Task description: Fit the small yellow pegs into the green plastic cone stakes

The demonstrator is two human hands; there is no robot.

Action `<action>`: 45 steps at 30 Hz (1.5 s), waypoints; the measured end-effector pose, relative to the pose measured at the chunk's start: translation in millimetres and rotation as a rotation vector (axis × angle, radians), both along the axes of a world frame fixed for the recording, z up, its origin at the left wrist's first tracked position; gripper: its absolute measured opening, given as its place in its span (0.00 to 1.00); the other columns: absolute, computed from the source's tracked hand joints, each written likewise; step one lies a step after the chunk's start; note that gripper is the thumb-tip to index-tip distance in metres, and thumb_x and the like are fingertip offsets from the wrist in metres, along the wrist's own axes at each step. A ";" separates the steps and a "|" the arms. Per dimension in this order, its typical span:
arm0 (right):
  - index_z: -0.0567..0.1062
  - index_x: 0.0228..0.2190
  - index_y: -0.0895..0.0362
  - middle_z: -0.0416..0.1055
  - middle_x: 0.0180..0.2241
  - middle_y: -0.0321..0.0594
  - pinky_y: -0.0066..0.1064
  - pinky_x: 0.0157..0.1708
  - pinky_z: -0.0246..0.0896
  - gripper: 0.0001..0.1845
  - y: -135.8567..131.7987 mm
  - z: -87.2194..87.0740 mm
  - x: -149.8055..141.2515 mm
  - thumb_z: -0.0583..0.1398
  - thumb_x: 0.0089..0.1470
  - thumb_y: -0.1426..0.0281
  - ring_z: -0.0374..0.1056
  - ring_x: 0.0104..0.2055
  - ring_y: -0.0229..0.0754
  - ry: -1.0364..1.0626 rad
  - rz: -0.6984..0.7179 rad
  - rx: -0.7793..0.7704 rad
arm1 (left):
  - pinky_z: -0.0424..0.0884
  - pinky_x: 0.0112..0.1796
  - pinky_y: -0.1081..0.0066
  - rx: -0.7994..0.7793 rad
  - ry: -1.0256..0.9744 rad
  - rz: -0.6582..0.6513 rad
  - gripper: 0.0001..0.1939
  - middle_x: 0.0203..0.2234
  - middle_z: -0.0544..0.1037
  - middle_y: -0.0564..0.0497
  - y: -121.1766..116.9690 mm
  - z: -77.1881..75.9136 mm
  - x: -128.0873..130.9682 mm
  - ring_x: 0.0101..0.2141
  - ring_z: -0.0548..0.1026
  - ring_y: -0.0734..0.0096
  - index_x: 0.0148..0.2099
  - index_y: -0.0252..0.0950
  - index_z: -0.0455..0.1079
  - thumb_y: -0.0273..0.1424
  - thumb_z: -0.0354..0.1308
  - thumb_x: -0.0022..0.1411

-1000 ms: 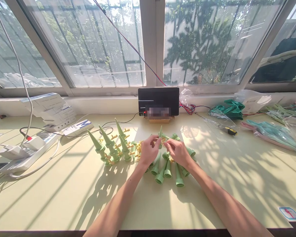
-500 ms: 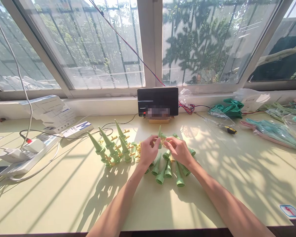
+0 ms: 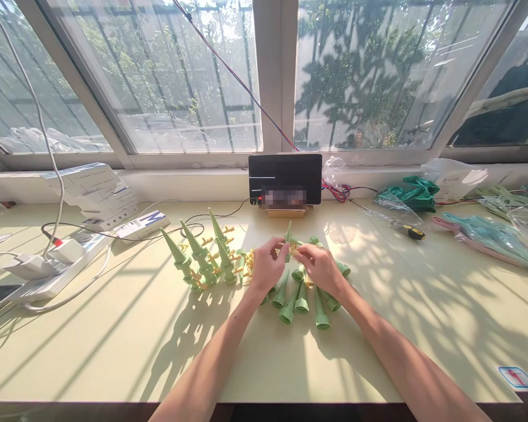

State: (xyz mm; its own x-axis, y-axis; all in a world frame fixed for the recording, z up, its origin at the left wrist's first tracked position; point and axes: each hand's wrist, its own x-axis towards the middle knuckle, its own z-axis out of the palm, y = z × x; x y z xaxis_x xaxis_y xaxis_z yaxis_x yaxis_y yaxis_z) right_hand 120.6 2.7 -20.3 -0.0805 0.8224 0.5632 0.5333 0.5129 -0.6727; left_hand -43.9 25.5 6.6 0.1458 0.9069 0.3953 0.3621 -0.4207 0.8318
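Observation:
My left hand (image 3: 269, 262) is closed around a green plastic watering spike (image 3: 288, 233), its tip pointing up. Close beside it, my right hand (image 3: 320, 264) pinches a small yellow valve (image 3: 293, 248) against the spike's side; the fingers partly hide the contact. Loose green cones (image 3: 322, 310) lie below and around both hands, several with their threaded open ends facing me. Left of my hands stand several upright green spikes (image 3: 200, 255) fitted with yellow valves. A pile of small yellow pieces (image 3: 248, 264) sits partly behind my left hand.
A black screen (image 3: 285, 176) stands at the back by the window. On the left are a power strip (image 3: 66, 269), cables and white boxes (image 3: 99, 196). A yellow-black tool (image 3: 412, 232), green plastic bag (image 3: 416, 193) and bagged straps (image 3: 488, 234) lie on the right.
The whole view has shifted slightly. Both hands keep hold at the same spike, with only a small movement of the right fingers.

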 end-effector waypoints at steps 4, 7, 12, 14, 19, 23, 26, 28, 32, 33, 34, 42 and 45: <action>0.70 0.27 0.55 0.66 0.23 0.35 0.29 0.26 0.55 0.15 -2.5 2.1 0.2 0.54 0.65 0.65 0.59 0.24 0.37 -0.040 0.001 -0.005 | 0.65 0.24 0.71 0.012 0.021 0.003 0.13 0.27 0.81 0.52 -1.4 1.1 0.5 0.19 0.65 0.75 0.40 0.39 0.75 0.42 0.56 0.65; 0.69 0.26 0.55 0.65 0.22 0.35 0.29 0.25 0.53 0.18 -4.1 4.0 0.7 0.52 0.67 0.63 0.57 0.23 0.37 -0.056 0.020 -0.017 | 0.63 0.23 0.72 0.019 0.028 -0.004 0.13 0.27 0.81 0.52 -2.8 2.0 1.0 0.18 0.65 0.76 0.40 0.39 0.74 0.42 0.56 0.65; 0.68 0.24 0.55 0.63 0.19 0.35 0.31 0.23 0.51 0.23 -3.6 3.8 1.4 0.49 0.69 0.60 0.56 0.21 0.37 -0.077 0.012 -0.020 | 0.63 0.24 0.72 0.025 0.033 -0.019 0.13 0.28 0.81 0.51 -3.3 0.8 1.8 0.19 0.66 0.75 0.40 0.39 0.75 0.41 0.56 0.66; 0.68 0.24 0.54 0.64 0.19 0.35 0.31 0.24 0.51 0.24 -3.1 2.9 1.5 0.49 0.69 0.59 0.56 0.20 0.38 -0.074 0.008 -0.026 | 0.64 0.24 0.72 0.027 0.036 -0.019 0.13 0.28 0.81 0.51 -3.2 0.2 2.1 0.19 0.66 0.75 0.40 0.39 0.75 0.41 0.55 0.66; 0.67 0.23 0.54 0.63 0.18 0.35 0.32 0.23 0.51 0.25 -3.5 3.6 1.3 0.48 0.69 0.57 0.56 0.20 0.38 -0.058 0.007 -0.051 | 0.65 0.25 0.71 0.024 0.035 -0.015 0.12 0.27 0.80 0.51 -3.0 0.9 2.3 0.20 0.67 0.74 0.40 0.39 0.74 0.41 0.55 0.66; 0.71 0.28 0.54 0.69 0.23 0.37 0.32 0.26 0.56 0.19 -4.0 4.3 0.9 0.52 0.68 0.59 0.60 0.23 0.39 -0.045 -0.016 -0.040 | 0.67 0.25 0.71 0.005 0.002 -0.004 0.12 0.27 0.80 0.51 -1.9 1.7 1.6 0.20 0.69 0.73 0.40 0.38 0.74 0.41 0.56 0.65; 0.74 0.38 0.55 0.76 0.34 0.41 0.31 0.27 0.61 0.09 -2.6 1.8 0.3 0.58 0.63 0.62 0.67 0.27 0.39 0.003 -0.022 -0.022 | 0.68 0.25 0.71 -0.007 -0.017 0.010 0.12 0.26 0.80 0.51 -1.1 1.6 1.1 0.21 0.71 0.72 0.40 0.38 0.73 0.41 0.57 0.64; 0.74 0.38 0.54 0.77 0.37 0.42 0.30 0.28 0.62 0.07 -1.1 -0.8 0.1 0.59 0.61 0.64 0.69 0.30 0.40 0.016 -0.025 -0.011 | 0.68 0.25 0.71 -0.011 -0.012 0.016 0.12 0.26 0.80 0.51 -1.0 1.6 1.2 0.21 0.71 0.72 0.39 0.38 0.73 0.41 0.57 0.64; 0.74 0.35 0.54 0.76 0.35 0.41 0.30 0.29 0.63 0.07 1.0 -3.5 -0.1 0.58 0.62 0.65 0.70 0.32 0.41 0.014 -0.034 -0.006 | 0.66 0.25 0.71 -0.008 0.001 0.015 0.11 0.25 0.79 0.52 -1.2 1.6 1.5 0.20 0.69 0.73 0.39 0.38 0.73 0.41 0.57 0.64; 0.74 0.35 0.54 0.76 0.34 0.40 0.30 0.30 0.63 0.07 1.2 -3.4 -0.2 0.58 0.62 0.65 0.70 0.32 0.41 0.019 -0.036 -0.010 | 0.66 0.25 0.71 -0.004 0.003 0.013 0.11 0.25 0.79 0.52 -1.2 1.5 1.5 0.20 0.68 0.73 0.39 0.38 0.73 0.41 0.57 0.64; 0.74 0.35 0.54 0.76 0.33 0.40 0.30 0.30 0.62 0.08 1.1 -3.0 -0.3 0.57 0.62 0.64 0.70 0.32 0.41 0.024 -0.037 -0.016 | 0.66 0.25 0.71 0.000 0.005 0.014 0.12 0.25 0.79 0.52 -1.3 1.3 1.4 0.20 0.68 0.73 0.39 0.38 0.73 0.41 0.57 0.64; 0.71 0.32 0.54 0.71 0.27 0.37 0.29 0.27 0.56 0.10 -0.8 -0.7 -0.1 0.55 0.63 0.63 0.63 0.27 0.39 0.027 -0.004 -0.081 | 0.65 0.26 0.70 0.016 0.015 0.011 0.11 0.24 0.78 0.53 -1.3 -0.4 1.8 0.20 0.66 0.73 0.40 0.38 0.73 0.40 0.56 0.64; 0.70 0.30 0.54 0.67 0.23 0.34 0.29 0.26 0.53 0.11 -1.8 0.6 -0.3 0.55 0.63 0.64 0.58 0.24 0.37 0.011 -0.013 -0.065 | 0.64 0.26 0.70 0.009 0.014 0.009 0.11 0.24 0.78 0.53 -1.2 -0.2 1.8 0.20 0.65 0.73 0.39 0.38 0.73 0.40 0.57 0.64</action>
